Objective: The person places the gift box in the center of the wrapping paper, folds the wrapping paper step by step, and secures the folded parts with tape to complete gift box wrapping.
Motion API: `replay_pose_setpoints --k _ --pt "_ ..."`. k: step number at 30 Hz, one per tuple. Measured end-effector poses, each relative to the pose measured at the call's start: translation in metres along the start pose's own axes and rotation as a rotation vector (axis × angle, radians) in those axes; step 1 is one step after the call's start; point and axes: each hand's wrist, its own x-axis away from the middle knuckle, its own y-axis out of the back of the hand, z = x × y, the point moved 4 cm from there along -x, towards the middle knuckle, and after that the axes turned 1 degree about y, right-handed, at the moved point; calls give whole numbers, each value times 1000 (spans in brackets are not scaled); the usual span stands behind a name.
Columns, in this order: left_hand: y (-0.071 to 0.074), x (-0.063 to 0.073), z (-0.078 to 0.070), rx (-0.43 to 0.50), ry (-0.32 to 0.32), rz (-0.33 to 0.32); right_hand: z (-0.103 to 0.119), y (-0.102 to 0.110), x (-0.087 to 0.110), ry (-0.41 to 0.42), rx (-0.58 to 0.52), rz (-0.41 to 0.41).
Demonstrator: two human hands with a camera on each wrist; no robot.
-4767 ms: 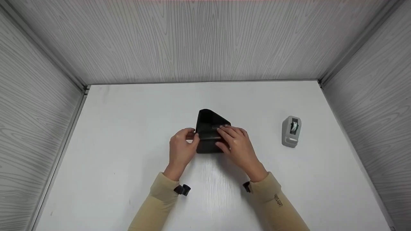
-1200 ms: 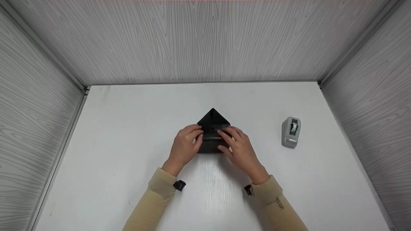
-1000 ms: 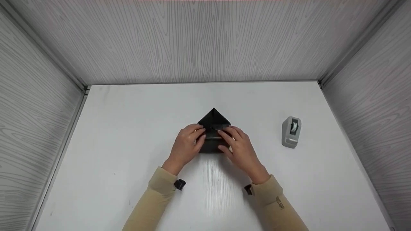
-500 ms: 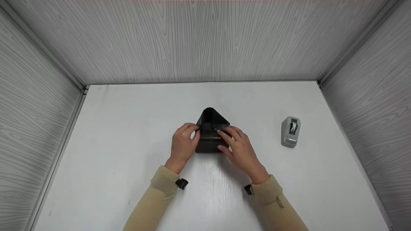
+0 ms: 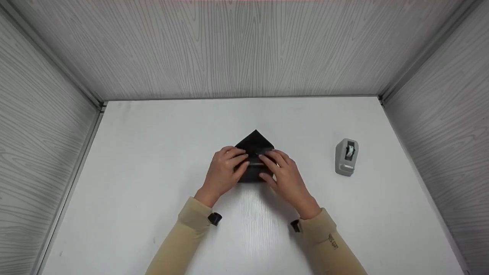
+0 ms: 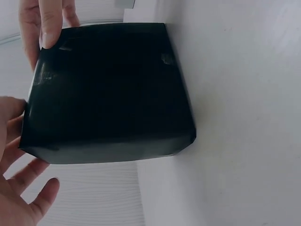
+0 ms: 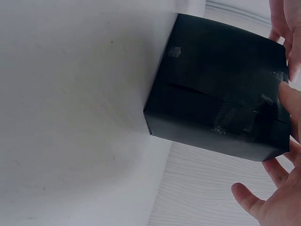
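Note:
In the head view a box wrapped in black paper (image 5: 254, 175) stands at the middle of the table, a pointed flap (image 5: 255, 139) at its far end. My left hand (image 5: 221, 172) holds its left side, fingers curved over the top and thumb at the near edge. Opposite, my right hand (image 5: 284, 175) grips the right side, thumb on the near face and fingers on top. Bits of clear tape (image 7: 228, 117) show on the paper in the right wrist view. The left wrist view shows another face of the wrapped box (image 6: 108, 94). Both hands hide its sides in the head view.
A grey tape dispenser (image 5: 347, 157) with a roll in it stands at the right of the white table (image 5: 153, 152). Wood-grain panels (image 5: 244, 49) close off the back and both sides.
The far flap, rounded and gaping half a second ago, now lies folded to a point. My left hand has moved right over the top. The right hand stays nearly still.

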Motion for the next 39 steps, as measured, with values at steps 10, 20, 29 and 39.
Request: replay_pose_setpoints --k 10,20,29,39 --pt "-11 1 -2 -126 -5 152 0 0 0 8 1 -13" --pt "-16 -2 -5 -229 41 285 1 1 -1 5 0 -7" --pt "-17 -4 -9 -357 42 382 0 1 0 11 25 -5" --pt "-1 -12 -2 -57 103 119 1 1 0 12 12 -15"
